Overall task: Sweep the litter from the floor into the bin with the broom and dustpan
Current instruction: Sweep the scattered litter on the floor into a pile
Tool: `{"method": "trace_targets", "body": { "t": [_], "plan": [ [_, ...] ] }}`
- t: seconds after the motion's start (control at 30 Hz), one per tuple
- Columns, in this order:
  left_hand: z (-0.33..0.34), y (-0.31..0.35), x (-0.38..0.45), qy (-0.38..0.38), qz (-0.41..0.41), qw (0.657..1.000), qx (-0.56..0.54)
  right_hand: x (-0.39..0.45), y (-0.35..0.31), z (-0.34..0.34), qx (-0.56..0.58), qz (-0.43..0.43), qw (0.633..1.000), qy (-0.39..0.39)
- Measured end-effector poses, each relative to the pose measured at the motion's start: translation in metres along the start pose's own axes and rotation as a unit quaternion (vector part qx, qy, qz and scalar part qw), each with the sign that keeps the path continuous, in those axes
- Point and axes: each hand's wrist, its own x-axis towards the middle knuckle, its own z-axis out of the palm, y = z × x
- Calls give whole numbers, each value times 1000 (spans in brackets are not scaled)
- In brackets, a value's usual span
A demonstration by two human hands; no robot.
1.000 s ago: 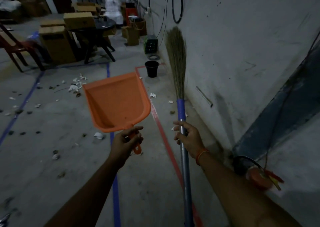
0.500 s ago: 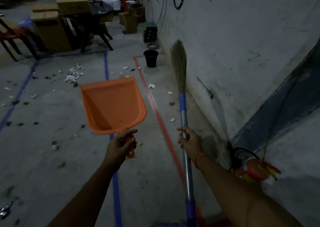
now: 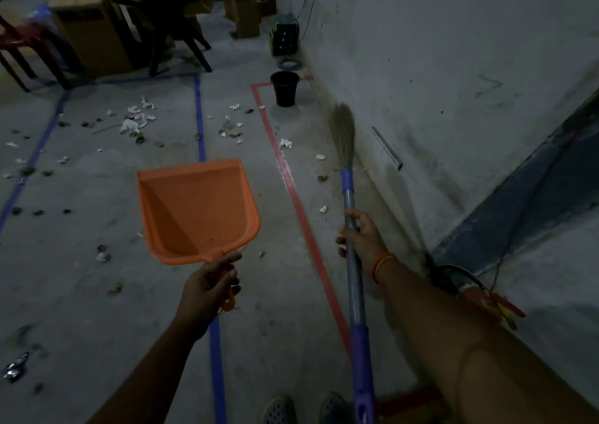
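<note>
The left hand point(image 3: 210, 282) has its grip curled around the short handle of the orange dustpan point(image 3: 196, 209), holding the pan out in front with its open mouth facing away, above the grey concrete floor point(image 3: 81, 287). The right hand point(image 3: 358, 239) has its grip wrapped around the metal shaft of the broom point(image 3: 348, 197), partway down from the blue collar below the bristles; the bristle head points forward and away, near the foot of the wall point(image 3: 453, 67), and the purple end of the handle comes back toward the camera beside two dark shoes point(image 3: 304, 407) at the bottom edge. An orange band point(image 3: 382, 265) sits on the right wrist. Litter point(image 3: 136, 122), made up of white paper scraps and small dark bits, lies scattered across the floor ahead, thickest to the left of the blue tape line point(image 3: 199, 122), with a smaller scatter between that line and the red tape line point(image 3: 291, 180), and a few scraps between the red line and the wall. The black bin point(image 3: 285, 88) stands upright at the far corner of the red outline, close to the wall and well apart from both hands. Farther back stand cardboard boxes point(image 3: 94, 31), a dark round table point(image 3: 181, 9) and a red chair point(image 3: 22, 44). An orange object with cables point(image 3: 479, 294) rests by the wall to the right of the forearm.
</note>
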Motion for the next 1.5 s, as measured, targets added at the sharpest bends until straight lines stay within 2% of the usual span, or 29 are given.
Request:
{"method": "trace_targets", "body": {
  "t": [0.13,0.3,0.6,0.8,1.03,1.3,1.5],
  "plan": [
    [6,-6,-2,9,-1,1000,-2,-8,37,-9,-62,13,998,-11],
    [16,-10,-7,14,-6,1000,16,-11,67,-18,-37,64,997,-18],
    [47,-19,-17,10,-22,999,29,8,90,-48,-40,91,995,13],
    [65,-22,-23,16,-27,999,39,9,106,-83,-67,114,991,6],
    [87,-19,-27,28,-30,998,38,-22,132,-100,-83,80,993,6],
    [110,-19,-26,21,-22,999,28,-33,116,-124,-50,42,998,-5],
    [118,-22,-19,23,-15,999,38,-55,118,-140,10,74,997,-16]
  ]
}}
